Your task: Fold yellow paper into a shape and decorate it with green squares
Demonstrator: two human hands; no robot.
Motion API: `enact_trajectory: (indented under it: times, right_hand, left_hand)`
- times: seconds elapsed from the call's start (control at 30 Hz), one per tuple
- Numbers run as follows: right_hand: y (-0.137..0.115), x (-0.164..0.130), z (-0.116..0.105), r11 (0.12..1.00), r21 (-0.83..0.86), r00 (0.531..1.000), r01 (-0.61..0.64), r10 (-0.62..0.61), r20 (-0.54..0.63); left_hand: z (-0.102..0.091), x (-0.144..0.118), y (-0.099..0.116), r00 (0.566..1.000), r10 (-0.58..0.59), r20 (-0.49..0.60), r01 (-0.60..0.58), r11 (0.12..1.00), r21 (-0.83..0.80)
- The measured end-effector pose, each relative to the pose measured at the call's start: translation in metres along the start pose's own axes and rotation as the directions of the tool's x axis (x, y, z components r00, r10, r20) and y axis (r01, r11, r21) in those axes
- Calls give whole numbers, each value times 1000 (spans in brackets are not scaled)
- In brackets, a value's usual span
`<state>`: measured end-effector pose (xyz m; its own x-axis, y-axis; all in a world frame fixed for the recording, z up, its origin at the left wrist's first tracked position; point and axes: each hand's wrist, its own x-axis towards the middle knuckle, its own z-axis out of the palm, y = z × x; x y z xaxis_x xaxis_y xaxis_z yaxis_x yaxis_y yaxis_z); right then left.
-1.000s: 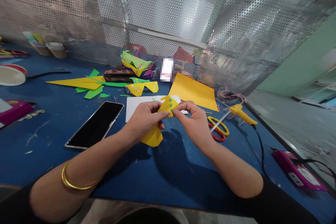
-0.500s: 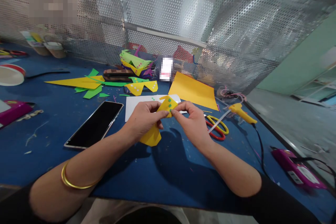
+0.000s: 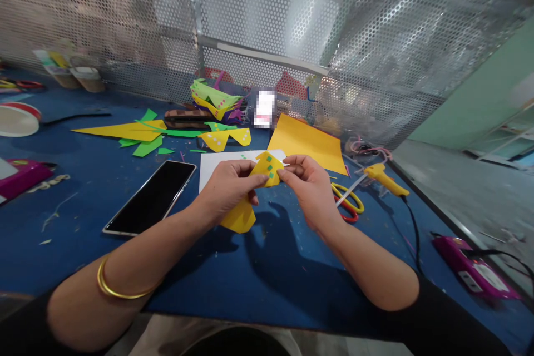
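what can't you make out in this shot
All in the head view:
- Middle of the yellow cutout: hidden by the left hand.
- Scissors blades: not visible, handles partly behind the right hand.
- Bright screen at the mesh: its content is pixelated.
- Bowl: cut off by the left edge.
- Purple box: cut off by the left edge.

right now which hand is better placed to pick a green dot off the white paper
Right, probably. The right hand has only its fingertips at the edge of the yellow cutout, so it looks freer. The left hand grips the cutout, though it sits nearer the green dots on the white paper.
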<state>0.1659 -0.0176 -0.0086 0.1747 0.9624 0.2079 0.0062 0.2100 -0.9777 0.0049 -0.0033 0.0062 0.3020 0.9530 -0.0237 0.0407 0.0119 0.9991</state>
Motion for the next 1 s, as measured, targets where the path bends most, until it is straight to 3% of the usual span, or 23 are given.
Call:
enact_trajectory:
  times: [1.0]
  right_hand:
    - [-1, -2, -1, 998, -51, 999, 40, -39, 27]
  left_hand:
    - [0, -3, 8, 1000, -24, 9, 24, 998, 59]
